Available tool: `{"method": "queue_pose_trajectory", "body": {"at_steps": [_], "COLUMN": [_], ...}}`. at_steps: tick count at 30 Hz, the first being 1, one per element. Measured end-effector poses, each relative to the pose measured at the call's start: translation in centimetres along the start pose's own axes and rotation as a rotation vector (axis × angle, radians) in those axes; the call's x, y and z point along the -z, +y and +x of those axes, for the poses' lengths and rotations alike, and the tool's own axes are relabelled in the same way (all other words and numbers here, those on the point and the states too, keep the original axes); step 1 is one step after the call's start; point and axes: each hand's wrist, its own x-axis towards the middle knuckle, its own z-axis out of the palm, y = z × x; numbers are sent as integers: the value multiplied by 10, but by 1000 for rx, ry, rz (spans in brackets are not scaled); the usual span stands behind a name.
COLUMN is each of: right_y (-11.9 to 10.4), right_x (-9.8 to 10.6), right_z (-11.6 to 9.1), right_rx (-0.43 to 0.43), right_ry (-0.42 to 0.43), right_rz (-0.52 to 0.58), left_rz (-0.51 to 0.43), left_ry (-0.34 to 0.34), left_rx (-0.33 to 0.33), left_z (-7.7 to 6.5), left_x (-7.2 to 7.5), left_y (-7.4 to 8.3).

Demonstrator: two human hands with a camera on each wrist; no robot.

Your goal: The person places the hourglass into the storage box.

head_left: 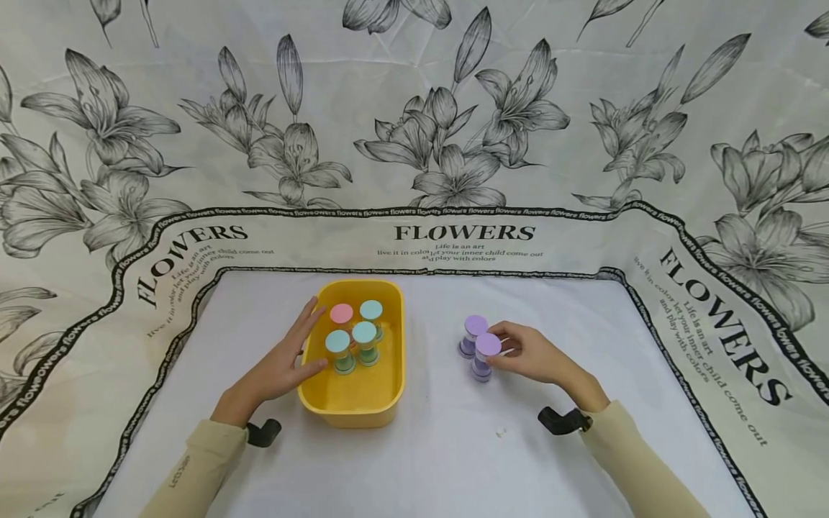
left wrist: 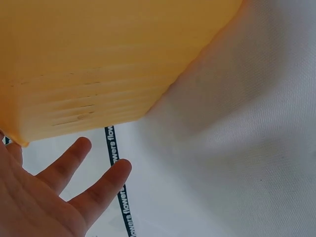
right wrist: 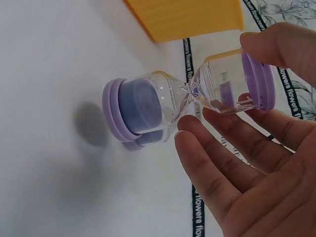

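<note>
My right hand pinches the purple cap of a clear hourglass between thumb and fingers. Purple sand lies in the lower bulb of this hourglass, and its shadow falls apart from its base. A second purple-capped hourglass stands right behind it, mostly hidden in the right wrist view. On the other side, my left hand rests at the left rim of a yellow tub, fingers straight and spread, thumb over the edge. Inside the tub stand three hourglasses with light blue caps and a pink-capped hourglass.
A white cloth covers the table, with a black lettered border along its back and sides. Behind it hangs a flower-printed cloth. Black straps sit at both wrists.
</note>
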Motion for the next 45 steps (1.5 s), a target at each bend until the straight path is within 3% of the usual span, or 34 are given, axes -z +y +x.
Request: {"method": "queue_pose_trajectory", "body": {"at_steps": [8,18,27,34,45], "right_y": [-45,-116,-172,-183,-172], "right_x": [13,19,7,-17,-62], "right_z": [10,49,87,113,132], "right_rx": [83,280,365,403,350], "right_ry": [-34,-133,-297,-418,-581], "right_rz": [-17,-24,-27,-72,-40], "left_rz": [-9,-13,-9,-13,4], "left_ry": [14,20,14,8,4], "left_rx": [-32,-19,2,4,-8], "left_z": [-2,-5,-8,-7,-5], "left_x": [0,-1,-3,-5,-6], "left_y": [-2,-1,-1,-1,0]}}
